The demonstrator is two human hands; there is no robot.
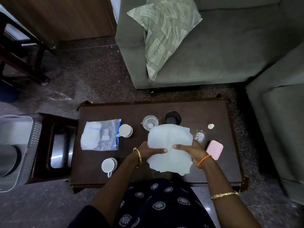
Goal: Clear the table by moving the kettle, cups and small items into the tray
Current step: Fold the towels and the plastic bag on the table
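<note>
Both hands grip a crumpled pale-white sheet of paper or cloth (170,145) above the dark wooden table (218,165) — the left hand (148,151) pinching its left edge, the right hand (189,149) its right. Two white handled cups (125,130) (108,165) sit left — the grey perforated plastic tray (32,145) stands off the table's left end.

The desk (213,170) is bare along its near edge and far edge. Two cups (125,130) and a plastic bag (100,135) block the left side; glasses (150,122) crowd the middle.
</note>
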